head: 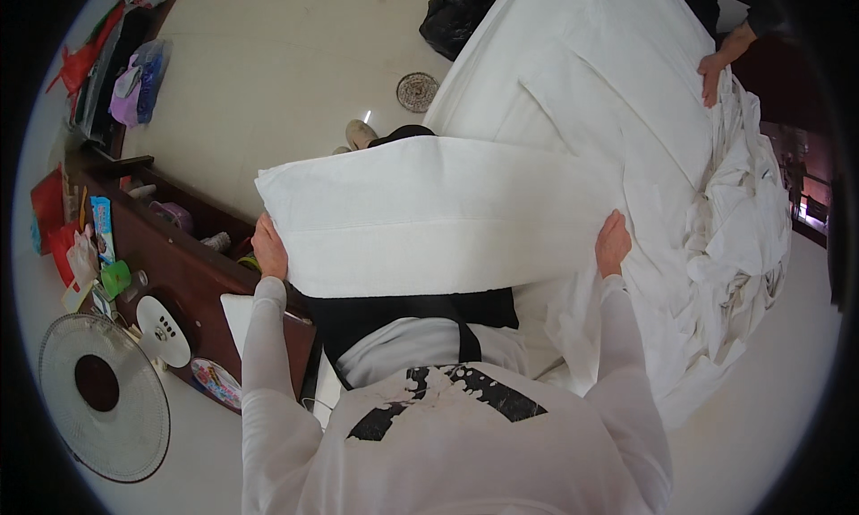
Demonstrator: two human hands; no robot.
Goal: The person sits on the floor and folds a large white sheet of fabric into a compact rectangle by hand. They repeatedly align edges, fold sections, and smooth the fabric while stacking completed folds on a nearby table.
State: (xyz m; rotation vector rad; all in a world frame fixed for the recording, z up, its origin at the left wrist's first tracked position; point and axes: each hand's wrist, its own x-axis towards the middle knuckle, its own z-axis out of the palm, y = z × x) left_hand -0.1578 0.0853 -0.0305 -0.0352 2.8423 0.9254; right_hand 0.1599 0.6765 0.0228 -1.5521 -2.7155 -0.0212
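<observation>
A folded white cloth (429,213) is stretched across in front of me, above my lap. My left hand (270,248) grips its left end, and my right hand (613,242) grips the right end. A crease or seam runs along the middle of the panel. Most of the fingers are hidden behind the cloth. To the right, a large spread of white fabric (584,79) slopes away, partly behind the held piece. It bunches into a crumpled heap (728,226) at its right side.
Another person's hand (715,75) rests on the fabric's far right edge. At left stand a dark wooden desk (181,260) with an open drawer (201,226), and an electric fan (104,397). A black plastic bag (460,18) and a round drain cover (417,92) are on the floor beyond.
</observation>
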